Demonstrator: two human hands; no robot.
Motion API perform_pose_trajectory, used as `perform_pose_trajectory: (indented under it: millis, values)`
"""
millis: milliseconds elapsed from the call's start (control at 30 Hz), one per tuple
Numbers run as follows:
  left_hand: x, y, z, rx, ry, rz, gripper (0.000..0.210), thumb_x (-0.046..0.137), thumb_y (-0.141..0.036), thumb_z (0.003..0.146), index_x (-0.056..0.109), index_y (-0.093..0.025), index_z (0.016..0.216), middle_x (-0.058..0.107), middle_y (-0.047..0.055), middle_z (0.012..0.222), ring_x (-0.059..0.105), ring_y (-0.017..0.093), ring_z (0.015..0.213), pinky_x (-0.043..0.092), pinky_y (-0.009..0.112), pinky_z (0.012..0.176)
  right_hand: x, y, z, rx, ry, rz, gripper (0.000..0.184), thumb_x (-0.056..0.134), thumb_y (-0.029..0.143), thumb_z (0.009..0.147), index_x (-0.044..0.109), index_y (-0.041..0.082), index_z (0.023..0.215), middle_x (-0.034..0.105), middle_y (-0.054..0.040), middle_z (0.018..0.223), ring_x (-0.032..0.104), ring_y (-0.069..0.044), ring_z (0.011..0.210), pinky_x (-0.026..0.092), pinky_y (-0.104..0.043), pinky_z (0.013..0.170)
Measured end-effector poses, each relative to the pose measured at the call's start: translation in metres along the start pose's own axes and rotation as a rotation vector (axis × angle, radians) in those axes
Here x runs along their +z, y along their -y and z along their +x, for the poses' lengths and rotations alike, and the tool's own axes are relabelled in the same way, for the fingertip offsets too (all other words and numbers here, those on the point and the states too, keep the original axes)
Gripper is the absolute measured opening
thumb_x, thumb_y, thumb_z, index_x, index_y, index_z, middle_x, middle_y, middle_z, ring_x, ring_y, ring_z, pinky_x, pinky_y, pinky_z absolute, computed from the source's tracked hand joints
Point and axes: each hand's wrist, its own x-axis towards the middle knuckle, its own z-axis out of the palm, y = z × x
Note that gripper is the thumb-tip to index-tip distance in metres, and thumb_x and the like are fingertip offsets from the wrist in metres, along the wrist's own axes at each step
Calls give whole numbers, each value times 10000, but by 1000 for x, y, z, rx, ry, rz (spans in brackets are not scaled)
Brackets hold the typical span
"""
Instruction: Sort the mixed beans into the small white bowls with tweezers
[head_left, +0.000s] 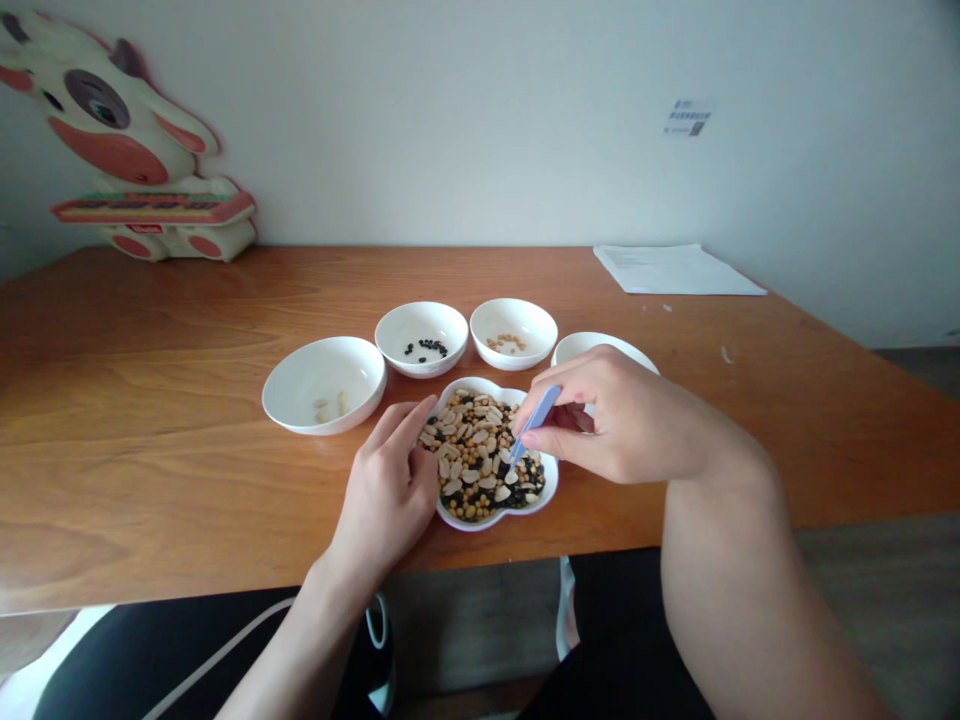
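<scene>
My right hand [626,420] pinches light-blue tweezers [538,415], their tips down among the beans and peanuts [480,440] in a scalloped white dish [553,487]. Whether the tips hold a piece is too small to tell. My left hand [390,480] grips the dish's left edge, index finger along the rim. Mixed in the dish are pale peanut halves, yellow soybeans and black beans. Behind it, one white bowl [322,365] contains a few peanuts, another bowl [421,320] black beans [426,349], and a third bowl [514,315] soybeans [506,343]. My right hand partly hides a further bowl [604,345].
The wooden table [187,440] ends just in front of the dish, above my lap. A cow-shaped toy keyboard [154,210] stands at the back left against the wall. White papers [675,270] lie at the back right. A pale cable [217,655] runs below the table edge.
</scene>
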Motion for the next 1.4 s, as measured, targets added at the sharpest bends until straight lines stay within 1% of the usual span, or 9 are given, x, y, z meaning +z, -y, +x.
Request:
perform_pose_trajectory:
  millis: [233, 467, 733, 900, 1067, 1267, 1400]
  values:
    - [-1, -1, 0, -10, 4, -2, 490, 405, -110, 832, 585, -105, 1287, 626, 110, 1210, 618, 230, 1104, 535, 344, 958, -3, -1, -2, -3, 56, 20, 143, 638, 227, 822, 754, 166, 763, 683, -15, 667, 495, -96, 510, 342, -259, 502]
    - [-1, -1, -1, -21, 4, -1, 495, 410, -118, 822, 588, -122, 1284, 621, 105, 1220, 620, 234, 1104, 540, 343, 953, -2, -3, -2, -39, 83, 57, 149, 636, 219, 834, 754, 177, 755, 695, -17, 701, 541, -108, 560, 379, -252, 525]
    - [-2, -1, 0, -19, 8, 5, 491, 404, -121, 829, 585, -103, 1286, 622, 112, 1212, 621, 229, 1093, 537, 338, 948, -1, -5, -1, -11, 81, 38, 96, 688, 200, 790, 747, 180, 716, 670, -13, 645, 513, -105, 530, 363, -251, 506]
    - [-1, -1, 0, -27, 16, 10, 493, 407, -127, 831, 585, -117, 1291, 621, 108, 1218, 619, 235, 1102, 537, 347, 951, 1, -7, -1, -9, 80, 57, 116, 703, 207, 783, 732, 192, 672, 640, -1, 600, 504, -110, 525, 371, -255, 521]
    - [-1, -2, 0, -30, 15, 3, 499, 402, -129, 829, 583, -125, 1294, 622, 109, 1217, 622, 239, 1101, 541, 355, 950, 0, -13, -1, 23, 37, 13, 146, 693, 231, 789, 722, 180, 656, 628, -10, 575, 492, -114, 522, 358, -264, 535]
    - [-1, -1, 0, -19, 8, 7, 494, 405, -116, 830, 583, -115, 1291, 624, 108, 1212, 622, 232, 1095, 539, 341, 943, -3, -12, -1, 69, -21, -68, 154, 674, 227, 797, 732, 166, 669, 674, -23, 641, 519, -112, 553, 347, -260, 548]
    - [-1, -1, -1, -20, 10, 4, 494, 414, -105, 827, 582, -111, 1291, 621, 103, 1222, 618, 228, 1098, 530, 333, 952, 3, -10, 5, 32, -131, -87, 142, 650, 223, 832, 757, 166, 759, 723, -30, 721, 576, -121, 601, 390, -257, 589]
